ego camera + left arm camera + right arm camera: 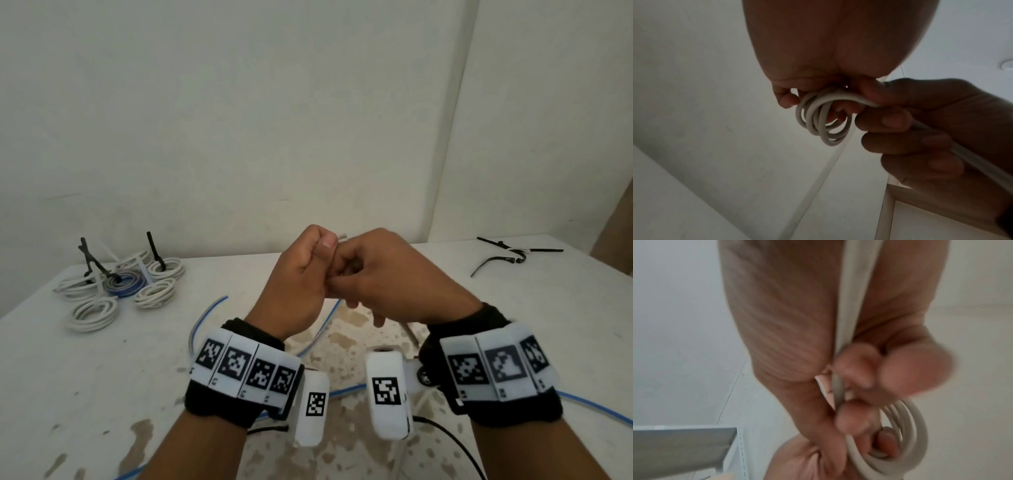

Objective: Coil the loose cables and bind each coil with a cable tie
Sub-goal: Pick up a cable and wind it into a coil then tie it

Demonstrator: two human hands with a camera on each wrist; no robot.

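Observation:
Both hands are raised together above the middle of the table point(102, 359). My left hand point(305, 270) holds a small coil of white cable point(822, 120) with several loops, its fingers point(786, 100) curled through and around them. My right hand point(387, 277) grips the free strand of the same cable point(972, 164) right beside the coil. In the right wrist view that strand point(846, 305) runs down along the palm into the coil point(906, 443). From the head camera the hands hide the coil; only a short white cable end point(342, 236) shows above them.
Several bound coils point(120, 287), some with black ties standing up, lie at the back left. Loose black cable ties point(507, 257) lie at the back right. A blue cable point(205, 315) lies on the table under my wrists. A thin black cable point(455, 442) lies near the front edge.

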